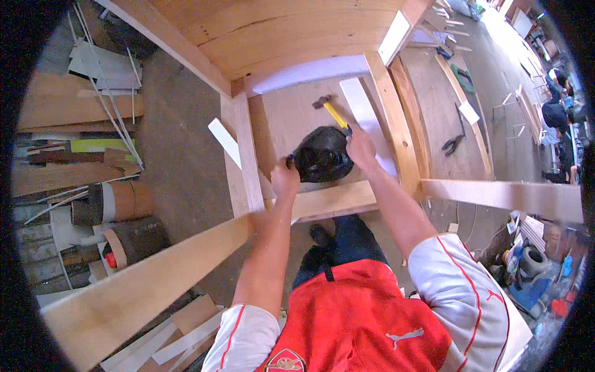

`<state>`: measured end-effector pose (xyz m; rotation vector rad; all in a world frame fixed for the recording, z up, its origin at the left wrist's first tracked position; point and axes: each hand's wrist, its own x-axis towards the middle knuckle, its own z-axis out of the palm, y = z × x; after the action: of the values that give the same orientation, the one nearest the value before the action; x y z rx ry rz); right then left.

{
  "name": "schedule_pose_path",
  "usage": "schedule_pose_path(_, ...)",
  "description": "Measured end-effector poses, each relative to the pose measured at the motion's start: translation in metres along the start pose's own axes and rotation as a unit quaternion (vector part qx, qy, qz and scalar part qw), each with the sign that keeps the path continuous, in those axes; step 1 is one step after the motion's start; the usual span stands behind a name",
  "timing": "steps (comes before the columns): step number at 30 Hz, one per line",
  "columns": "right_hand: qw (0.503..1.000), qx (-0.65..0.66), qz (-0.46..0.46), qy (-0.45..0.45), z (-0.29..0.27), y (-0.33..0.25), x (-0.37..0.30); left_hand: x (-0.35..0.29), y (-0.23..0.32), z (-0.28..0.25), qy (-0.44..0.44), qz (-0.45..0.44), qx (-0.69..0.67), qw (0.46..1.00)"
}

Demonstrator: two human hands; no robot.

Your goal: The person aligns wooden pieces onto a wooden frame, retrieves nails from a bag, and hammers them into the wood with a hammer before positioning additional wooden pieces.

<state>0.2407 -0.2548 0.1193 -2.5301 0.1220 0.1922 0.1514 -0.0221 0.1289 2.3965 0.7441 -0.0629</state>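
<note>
- Right hand [361, 147] is wrapped round the end of a yellow-handled hammer [335, 115], head pointing toward the far edge of the wooden board [279, 111]. Can't tell if the head touches wood.
- Left hand [286, 178] has its fingers closed on the left side of a black bag [323, 158], elbow pretty straight.
- Bag's between both hands, over the near part of that board, just behind the frame's near rail [338, 201]. Can't make out what's in it.
- White strip [359, 105] lies along the board's right edge, beside the frame's right post [396, 118].
- Past that post, black-handled pliers [452, 146] are on another board [427, 102], toward its right edge.
</note>
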Motion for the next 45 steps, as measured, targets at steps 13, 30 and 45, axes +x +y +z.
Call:
schedule_pose_path(13,0.919,0.012,-0.338,0.203,0.014,-0.008,-0.083,-0.036,0.006,-0.004,0.187,0.122,-0.048,0.974)
schedule_pose_path(30,0.976,-0.053,-0.209,0.028,0.061,-0.004,-0.078,-0.102,-0.053,0.063,0.012,0.262,0.221,0.939)
schedule_pose_path(45,0.975,0.046,-0.198,0.084,0.073,0.008,-0.017,-0.105,-0.051,0.061,0.001,0.261,0.205,0.943)
